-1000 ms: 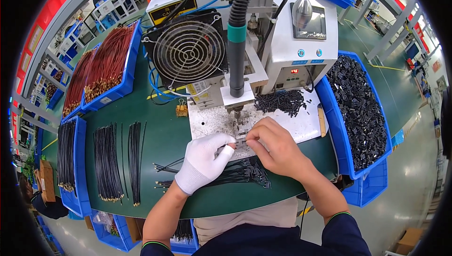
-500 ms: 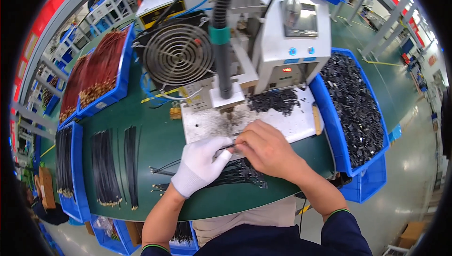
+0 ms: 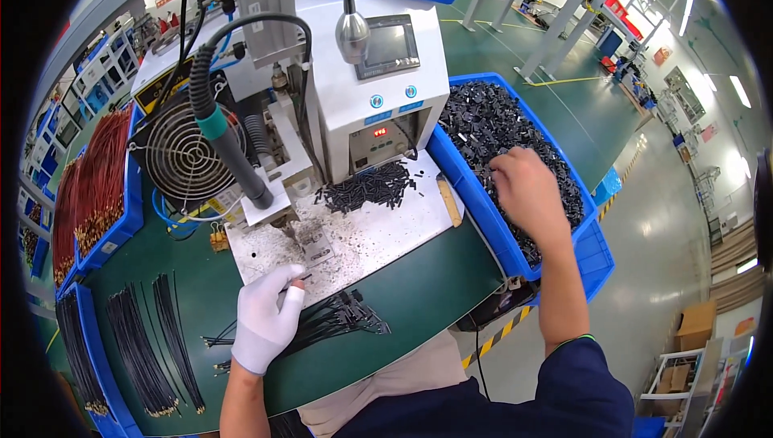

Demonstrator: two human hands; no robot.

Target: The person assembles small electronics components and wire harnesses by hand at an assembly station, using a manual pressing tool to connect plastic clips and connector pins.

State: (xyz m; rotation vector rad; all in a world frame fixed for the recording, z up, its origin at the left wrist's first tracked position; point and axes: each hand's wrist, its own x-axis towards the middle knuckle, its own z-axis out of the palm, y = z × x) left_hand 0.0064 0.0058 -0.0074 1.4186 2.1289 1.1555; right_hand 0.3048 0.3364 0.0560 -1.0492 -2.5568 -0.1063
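Note:
My left hand [image 3: 267,319], in a white glove with bare fingertips, pinches a thin black cable just in front of the machine's stained white plate. Only a short dark end shows past the fingertips. Beside and below that hand, a bundle of black cables [image 3: 322,325] with black connector ends lies on the green table. My right hand [image 3: 527,196], bare, reaches into a blue bin at the right, among many small black plastic pieces [image 3: 555,188]. Its fingers are curled together with the tips down at the pieces; whatever they grip is hidden.
A white benchtop machine [image 3: 330,108] with a round fan guard [image 3: 193,156] and a dark nozzle tube stands at the back. Small black tubes [image 3: 366,187] lie on its white plate [image 3: 378,237]. Sorted black cables [image 3: 141,349] and blue bins of red cables [image 3: 93,188] occupy the left.
My right hand has left my left hand and moved right into the bin of black pieces. My left hand stays near the plate with the cable. The view has turned right.

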